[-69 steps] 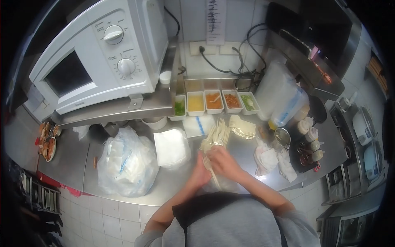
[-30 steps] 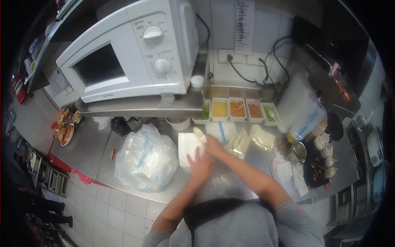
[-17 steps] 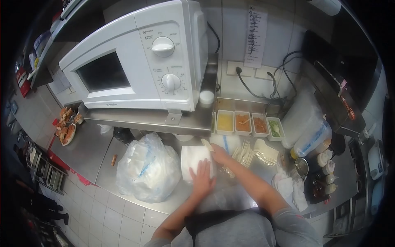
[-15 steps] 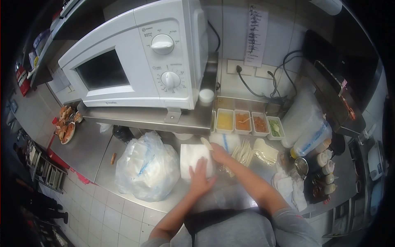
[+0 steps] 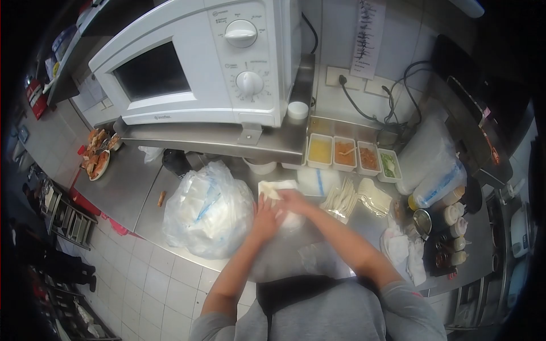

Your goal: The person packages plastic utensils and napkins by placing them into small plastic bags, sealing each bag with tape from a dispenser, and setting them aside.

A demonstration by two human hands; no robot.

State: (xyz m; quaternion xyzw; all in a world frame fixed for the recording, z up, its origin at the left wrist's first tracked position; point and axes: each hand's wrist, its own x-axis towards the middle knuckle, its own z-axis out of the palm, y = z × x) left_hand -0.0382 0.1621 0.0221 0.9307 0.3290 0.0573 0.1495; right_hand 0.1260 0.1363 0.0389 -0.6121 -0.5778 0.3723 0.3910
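Observation:
A white paper napkin [image 5: 288, 185] lies on the steel counter, with the pale end of a wooden spoon [image 5: 271, 191] over its upper left part. My left hand [image 5: 267, 218] grips the napkin's near left side below the spoon. My right hand [image 5: 293, 203] is closed on the napkin from the right, its fingertips close to the left hand's. Part of the napkin and most of the spoon are hidden under my fingers. Right of the hands lie loose wooden cutlery [image 5: 340, 199] and a second stack of wooden cutlery [image 5: 373, 197].
A large bag of white items [image 5: 207, 213] stands left of my hands. A microwave [image 5: 196, 62] sits on a shelf above. Food tubs [image 5: 344, 153] line the back. Sauce bottles [image 5: 455, 230], cloths [image 5: 401, 250] and a steel cup [image 5: 421, 221] are at right.
My left hand has gone from lying spread on the napkin to gripping it. My right hand has moved left and down with the spoon, and the napkin is now partly folded. The view has shifted.

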